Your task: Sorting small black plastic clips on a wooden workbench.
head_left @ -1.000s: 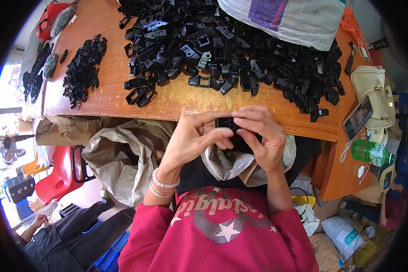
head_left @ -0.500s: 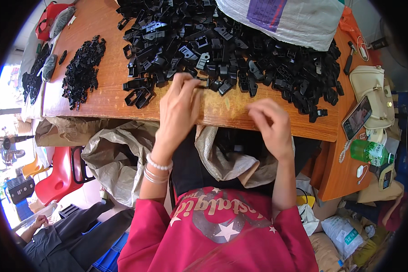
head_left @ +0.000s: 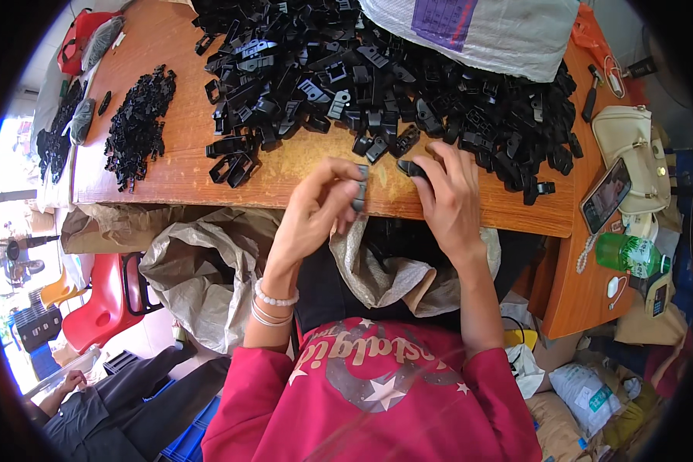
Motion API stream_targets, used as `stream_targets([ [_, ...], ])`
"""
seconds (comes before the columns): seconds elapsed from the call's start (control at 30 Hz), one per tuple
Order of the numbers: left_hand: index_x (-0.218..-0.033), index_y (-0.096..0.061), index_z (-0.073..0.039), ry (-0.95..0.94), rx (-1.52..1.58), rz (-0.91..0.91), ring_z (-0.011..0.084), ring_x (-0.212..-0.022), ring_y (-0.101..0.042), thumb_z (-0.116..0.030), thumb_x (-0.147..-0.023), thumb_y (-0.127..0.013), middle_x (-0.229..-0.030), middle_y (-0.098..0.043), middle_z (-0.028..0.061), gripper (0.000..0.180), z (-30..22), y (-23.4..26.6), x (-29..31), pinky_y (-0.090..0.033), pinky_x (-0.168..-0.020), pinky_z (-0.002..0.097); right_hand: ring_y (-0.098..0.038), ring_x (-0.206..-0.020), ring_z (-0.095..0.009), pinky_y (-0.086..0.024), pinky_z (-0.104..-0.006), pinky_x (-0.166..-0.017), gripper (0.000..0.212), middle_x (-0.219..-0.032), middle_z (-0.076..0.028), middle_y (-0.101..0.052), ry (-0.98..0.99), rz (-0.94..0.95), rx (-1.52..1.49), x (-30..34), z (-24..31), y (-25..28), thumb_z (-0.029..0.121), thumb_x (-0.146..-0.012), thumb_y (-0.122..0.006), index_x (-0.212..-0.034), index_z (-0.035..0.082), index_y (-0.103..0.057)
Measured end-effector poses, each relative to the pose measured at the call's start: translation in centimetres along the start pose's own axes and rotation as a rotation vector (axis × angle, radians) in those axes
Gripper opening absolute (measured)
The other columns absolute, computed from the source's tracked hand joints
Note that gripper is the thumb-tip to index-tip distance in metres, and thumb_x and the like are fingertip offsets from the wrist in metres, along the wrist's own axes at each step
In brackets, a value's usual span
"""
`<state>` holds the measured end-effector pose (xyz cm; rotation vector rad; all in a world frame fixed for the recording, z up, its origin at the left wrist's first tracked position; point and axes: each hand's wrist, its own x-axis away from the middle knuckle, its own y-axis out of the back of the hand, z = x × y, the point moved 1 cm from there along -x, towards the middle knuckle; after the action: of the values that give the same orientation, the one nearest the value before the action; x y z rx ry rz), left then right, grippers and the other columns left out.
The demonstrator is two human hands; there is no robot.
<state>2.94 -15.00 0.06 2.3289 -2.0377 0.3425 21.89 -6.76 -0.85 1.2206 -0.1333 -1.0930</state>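
Pinched in the left hand [head_left: 313, 208], a grey-black clip [head_left: 361, 187] points away from the body, its long axis roughly square to the front edge of the table [head_left: 527, 214]. Right of that grip, the right hand [head_left: 450, 202] grasps a dark piece [head_left: 410, 167] (tip aimed left); a black pile [head_left: 285, 85] lies beyond.

A bare strip of tabletop [head_left: 385, 190] lay passable between the left fingers [head_left: 336, 169] and right fingers [head_left: 445, 162]; just beyond them, a heap of black parts [head_left: 393, 96] blocked the way forward.
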Motion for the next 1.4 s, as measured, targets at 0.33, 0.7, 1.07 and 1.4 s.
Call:
stream_targets([
  [0.33, -0.116, -0.052, 0.005, 0.035, 0.050, 0.065, 0.0068, -0.056, -0.058, 0.001, -0.087, -0.064, -0.069, -0.061, 0.0035, 0.031, 0.4, -2.4, 1.0, -0.046, -0.052, 0.0198, -0.063, -0.080, -0.022, -0.050, -0.0299, -0.070, 0.030, -0.090, -0.010, -0.064, -0.168, -0.129, -0.738, 1.5, 2.4, 0.8, 0.002, -0.069, -0.079, -0.097, 0.001, -0.066],
  [0.7, -0.108, -0.056, 0.008, 0.003, 0.010, 0.126, 0.0112, -0.065, -0.068, -0.001, -0.089, -0.062, -0.069, -0.068, 0.0091, 0.022, -0.5, -2.3, 1.4, -0.048, -0.056, 0.0197, -0.063, -0.080, -0.022, -0.050, -0.0293, -0.070, 0.020, -0.093, -0.012, -0.067, -0.201, -0.182, -0.841, 2.0, 3.2, 0.6, -0.001, -0.074, -0.074, -0.093, 0.000, -0.069],
  [1.07, -0.119, -0.054, 0.006, -0.101, -0.033, 0.052, 0.0128, -0.073, -0.068, -0.001, -0.090, -0.059, -0.078, -0.069, 0.0110, 0.030, -0.4, -3.3, 1.5, -0.052, -0.063, 0.0221, -0.062, -0.096, -0.026, -0.048, -0.0291, -0.083, 0.022, -0.110, -0.015, -0.063, -0.202, -0.163, -0.820, 2.5, 4.2, 0.4, -0.001, -0.081, -0.068, -0.103, 0.000, -0.068],
  [1.4, -0.121, -0.053, -0.005, -0.428, -0.624, -0.084, 0.0260, -0.065, -0.063, -0.009, -0.086, -0.065, -0.079, -0.063, 0.0136, 0.038, -1.2, -2.4, -2.9, -0.049, -0.059, 0.0334, -0.064, -0.083, -0.023, -0.050, -0.0297, -0.075, 0.018, -0.092, -0.011, -0.065, -0.172, 0.264, -0.808, 1.4, 0.7, 2.1, -0.001, -0.082, -0.065, -0.100, -0.002, -0.068],
])
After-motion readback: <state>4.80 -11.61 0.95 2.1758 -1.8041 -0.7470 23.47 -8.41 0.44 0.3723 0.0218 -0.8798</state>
